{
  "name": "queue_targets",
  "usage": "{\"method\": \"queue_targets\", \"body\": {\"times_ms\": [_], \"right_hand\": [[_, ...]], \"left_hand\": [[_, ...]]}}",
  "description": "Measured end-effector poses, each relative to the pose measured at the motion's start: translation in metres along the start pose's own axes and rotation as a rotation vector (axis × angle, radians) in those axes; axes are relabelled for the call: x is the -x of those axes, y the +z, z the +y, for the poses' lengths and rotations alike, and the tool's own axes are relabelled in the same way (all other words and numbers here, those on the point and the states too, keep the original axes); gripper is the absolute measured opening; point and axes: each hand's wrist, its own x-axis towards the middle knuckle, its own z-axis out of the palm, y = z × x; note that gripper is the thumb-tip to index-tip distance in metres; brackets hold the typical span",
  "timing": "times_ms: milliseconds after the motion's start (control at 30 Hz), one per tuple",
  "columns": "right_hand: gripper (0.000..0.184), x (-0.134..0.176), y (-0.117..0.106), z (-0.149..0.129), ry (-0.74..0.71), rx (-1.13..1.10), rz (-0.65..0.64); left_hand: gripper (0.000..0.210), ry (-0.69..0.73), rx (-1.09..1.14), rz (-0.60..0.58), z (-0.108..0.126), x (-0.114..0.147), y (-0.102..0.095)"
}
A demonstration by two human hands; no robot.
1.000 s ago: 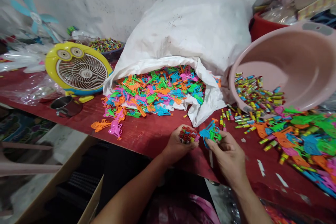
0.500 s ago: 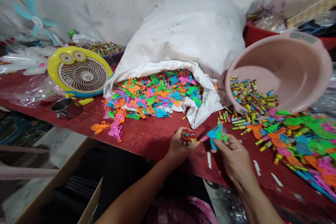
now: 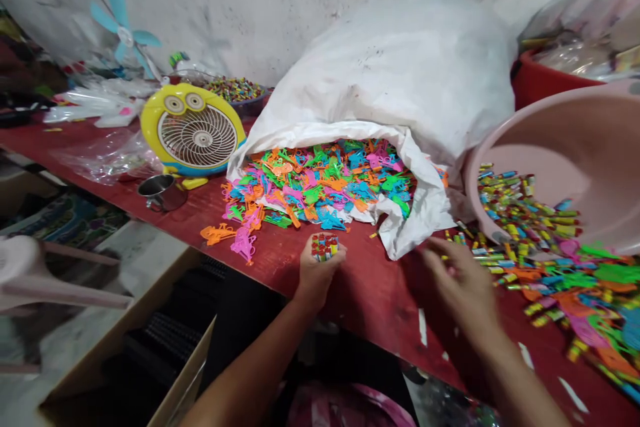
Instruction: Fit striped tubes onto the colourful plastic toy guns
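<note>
My left hand (image 3: 320, 273) is closed around a bundle of small printed tubes (image 3: 325, 248), their red ends facing up. It is just in front of the plastic toy guns (image 3: 320, 180) in orange, green, pink and blue, which spill from the white sack (image 3: 390, 67). My right hand (image 3: 463, 287), slightly blurred, hovers over the red table (image 3: 370, 287) by the sack's lower corner. Its fingers look apart, with nothing visible in them. To its right, loose tubes (image 3: 525, 207) run out of a tipped pink basin (image 3: 590, 147) beside a heap of toy guns with tubes attached (image 3: 600, 320).
A yellow fan (image 3: 200, 133) and a metal cup (image 3: 163, 192) stand on the left. Behind them are a small blue fan (image 3: 125, 35) and a bowl of tubes (image 3: 235, 89). A red tub (image 3: 545, 80) is at the back right. Below sits an open cardboard box (image 3: 120, 347).
The blue-and-green toy gun with a tube is gone from my right hand, which has moved up and right, off the left hand. The view has turned left.
</note>
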Motion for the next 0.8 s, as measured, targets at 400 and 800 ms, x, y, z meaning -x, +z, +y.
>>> {"method": "queue_targets", "body": {"times_ms": [400,800], "right_hand": [[0.011,-0.049,0.134,-0.035,0.044,-0.096,-0.3],[0.03,0.019,0.057,-0.041,0.274,-0.509,-0.474]], "left_hand": [[0.041,0.056,0.013,0.165,-0.001,-0.015,-0.016],[0.026,-0.121,0.094,-0.153,-0.004,-0.011,0.007]]}}
